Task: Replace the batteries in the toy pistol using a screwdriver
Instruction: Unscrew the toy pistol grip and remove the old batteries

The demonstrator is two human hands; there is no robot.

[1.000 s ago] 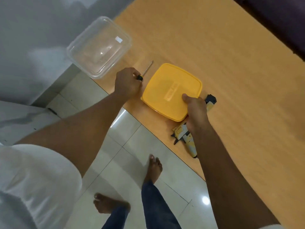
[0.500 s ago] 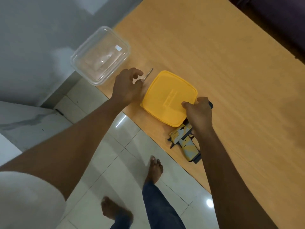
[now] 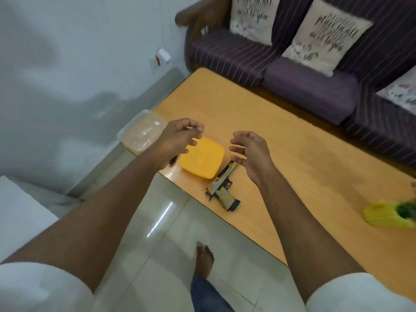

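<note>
The toy pistol (image 3: pixel 221 188), yellow and grey with a black base, lies flat near the front edge of the orange table (image 3: pixel 292 140). A yellow lid (image 3: pixel 202 157) rests just left of it. Only the black and yellow handle end of the screwdriver (image 3: pixel 172 161) shows, the rest hidden under my left wrist. My left hand (image 3: pixel 177 136) hovers above the lid's left side, fingers curled apart, holding nothing. My right hand (image 3: pixel 251 154) hovers above the pistol's barrel, open and empty. No batteries are visible.
A clear plastic container (image 3: pixel 141 131) sits at the table's left corner. A yellow object with something green (image 3: pixel 391 215) lies at the right edge. A purple sofa (image 3: pixel 304 86) with printed cushions stands behind the table. Tiled floor and my bare foot (image 3: pixel 203 260) are below.
Both hands let go and lifted off the table: the left off the screwdriver, the right off the lid and pistol. The view tilted up, bringing the sofa into sight.
</note>
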